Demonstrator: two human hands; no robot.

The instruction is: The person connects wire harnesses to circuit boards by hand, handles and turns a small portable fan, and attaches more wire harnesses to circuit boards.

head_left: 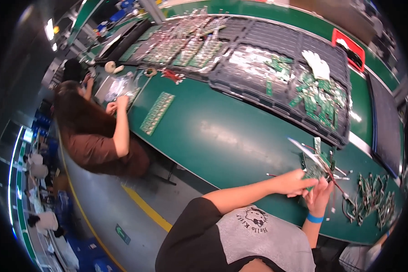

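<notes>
My left hand [298,182] and my right hand [319,196] meet over the near right part of the green table, both with closed fingers. Between them is a small green circuit board [313,172], gripped from both sides and partly covered by the fingers. Dark and red wires [332,175] run beside it, close to my right hand; whether they are joined to the board I cannot tell. Just beyond the hands are more small boards [318,144] and a long pale strip [300,147]. A blue band [314,218] circles my right wrist.
Cabled boards [371,199] lie in a heap at the right. Behind the table's middle, a black tray [258,97] holds loose boards and a white glove [317,65]. A red bin [349,49] stands beyond. A board panel [157,113] and a co-worker [99,131] are at left.
</notes>
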